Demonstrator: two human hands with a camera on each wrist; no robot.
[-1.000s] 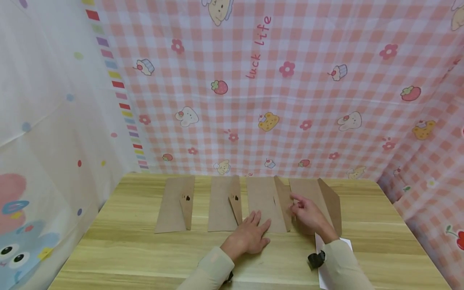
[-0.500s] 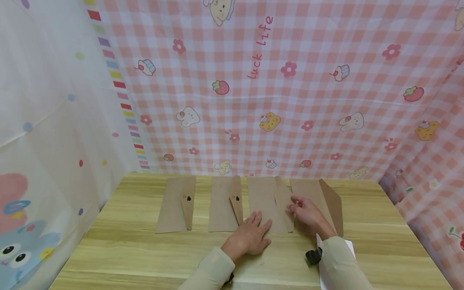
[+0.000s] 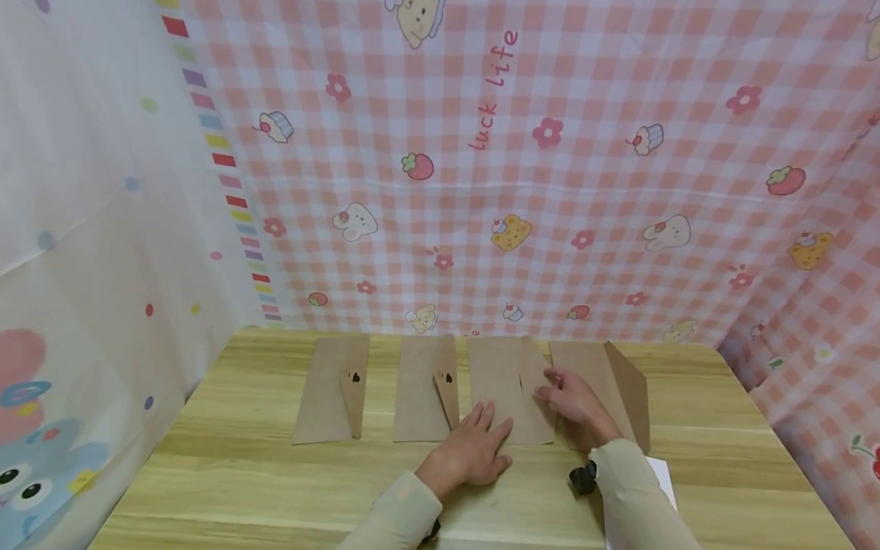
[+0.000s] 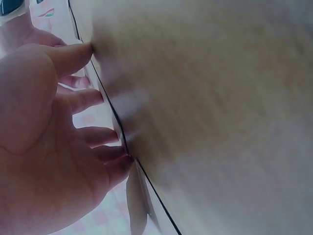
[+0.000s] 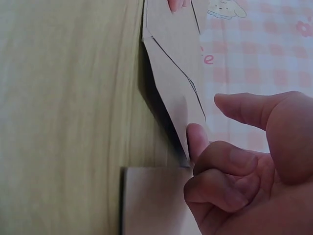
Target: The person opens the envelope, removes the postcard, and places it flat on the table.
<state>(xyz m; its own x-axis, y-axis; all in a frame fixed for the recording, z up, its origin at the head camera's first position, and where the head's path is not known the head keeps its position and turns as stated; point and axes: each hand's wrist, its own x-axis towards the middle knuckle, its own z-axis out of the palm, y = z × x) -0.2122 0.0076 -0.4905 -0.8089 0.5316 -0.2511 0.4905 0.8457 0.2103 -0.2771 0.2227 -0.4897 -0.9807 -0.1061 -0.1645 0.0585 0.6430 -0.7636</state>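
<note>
Four-sided brown paper envelopes lie in a row in the head view. My left hand (image 3: 474, 444) rests with spread fingers on the near end of the third envelope (image 3: 495, 382) from the left. That envelope's flap (image 3: 538, 382) points right, and my right hand (image 3: 576, 399) touches it with the index finger. In the right wrist view the flap (image 5: 168, 83) stands slightly off the table, with shadow beneath it. The thumb is extended apart from the index finger there, while the other visible fingers bend inward. The left wrist view shows the left fingertips (image 4: 93, 100) at the envelope's edge.
Two envelopes with partly folded flaps, the far left one (image 3: 323, 389) and its neighbour (image 3: 418, 389), lie to the left. Another envelope (image 3: 584, 367) with its flap spread lies at right, partly under the right hand. White paper (image 3: 661, 477) sits beneath the right forearm. Patterned cloth hangs behind the table.
The third envelope's flap has changed tilt and looks paler than a second ago. My right hand has shifted slightly left along with it. The left hand stays in place.
</note>
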